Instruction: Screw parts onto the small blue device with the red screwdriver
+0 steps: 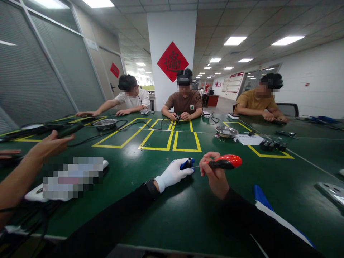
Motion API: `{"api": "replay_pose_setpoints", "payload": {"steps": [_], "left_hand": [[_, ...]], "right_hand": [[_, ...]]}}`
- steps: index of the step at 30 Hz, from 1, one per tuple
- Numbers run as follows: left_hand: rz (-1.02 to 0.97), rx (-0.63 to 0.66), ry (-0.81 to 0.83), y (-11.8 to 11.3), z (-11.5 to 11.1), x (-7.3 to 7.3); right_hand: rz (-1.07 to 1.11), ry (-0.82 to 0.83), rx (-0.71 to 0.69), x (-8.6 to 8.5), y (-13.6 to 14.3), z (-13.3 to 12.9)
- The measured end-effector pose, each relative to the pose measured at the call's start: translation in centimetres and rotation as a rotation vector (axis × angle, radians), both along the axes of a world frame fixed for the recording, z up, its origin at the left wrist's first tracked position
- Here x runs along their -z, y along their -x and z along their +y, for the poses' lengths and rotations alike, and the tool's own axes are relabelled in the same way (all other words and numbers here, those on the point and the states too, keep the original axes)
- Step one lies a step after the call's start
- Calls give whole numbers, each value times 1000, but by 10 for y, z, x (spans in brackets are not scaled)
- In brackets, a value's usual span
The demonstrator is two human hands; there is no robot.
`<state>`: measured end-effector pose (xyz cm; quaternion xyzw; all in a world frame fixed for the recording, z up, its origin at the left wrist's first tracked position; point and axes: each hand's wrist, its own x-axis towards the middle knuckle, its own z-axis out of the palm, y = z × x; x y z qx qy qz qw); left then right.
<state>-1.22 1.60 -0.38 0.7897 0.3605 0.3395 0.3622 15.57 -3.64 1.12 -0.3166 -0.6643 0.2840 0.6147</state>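
My left hand [173, 173], in a white glove with blue fingertips, is closed on a small dark part [189, 160] above the green table [172, 218]. Most of that part hides behind the glove, so its kind is unclear. Bare, my right hand [215, 177] grips a screwdriver [227, 162] by its red and black handle, which points right. The thin metal shaft runs left toward the dark part; whether the tip touches it I cannot tell. Beneath my right forearm lies a blue and white item [264, 202], partly covered by the sleeve.
A white box-like device [100, 168] lies at left, beside another person's arm [34, 161]. Metal bowls [226, 132] [105, 124], black cables, white paper [248, 139] and dark parts [272, 144] are on the table. Three people sit opposite. A phone [331, 191] lies far right.
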Motion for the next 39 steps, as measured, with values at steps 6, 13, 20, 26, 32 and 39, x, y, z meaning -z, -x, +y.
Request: {"api": "replay_pose_setpoints", "payload": {"steps": [6,13,20,26,32,39], "left_hand": [[14,-4,-24,0,-1,-2],[19,-20,-6,0,-2,-2],[25,-25,12,1,0,0],[77,-37,-18,1,1,0],[71,-63,-28,0,0,0],[53,-21,-19,1,-3,-3]], "right_hand": [[-50,-50,-18,3,0,0],[32,46,-23,0,0,6],[107,85,-86,-4,-2,5],[4,48,-17,2,-4,5],[45,4,-18,3,-2,6],[92,18,-15,2,0,7]]}}
